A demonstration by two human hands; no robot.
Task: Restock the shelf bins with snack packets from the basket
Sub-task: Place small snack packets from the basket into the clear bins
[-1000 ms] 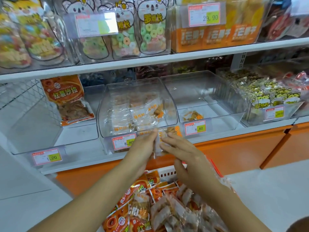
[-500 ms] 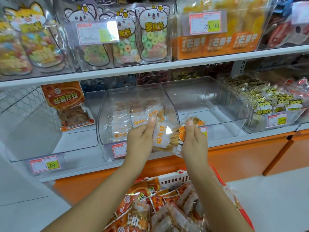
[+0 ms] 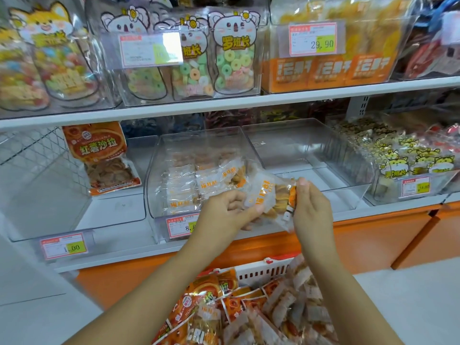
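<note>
At the front wall of the middle bin (image 3: 199, 145), a packet (image 3: 267, 197) is held crosswise between both hands. The left hand (image 3: 224, 215) grips its left end with curled fingers, and the right hand (image 3: 311, 207) pinches its right end between thumb and fingertips. The packet is in front of the bin, not yet inside. It appears to be pulled flat so it will lie on the matching packets (image 3: 184, 185) stacked within. Below the bin, the basket (image 3: 261, 273) holds much more stock. Judgement: placement is in hand, and restocking is far from done.
</note>
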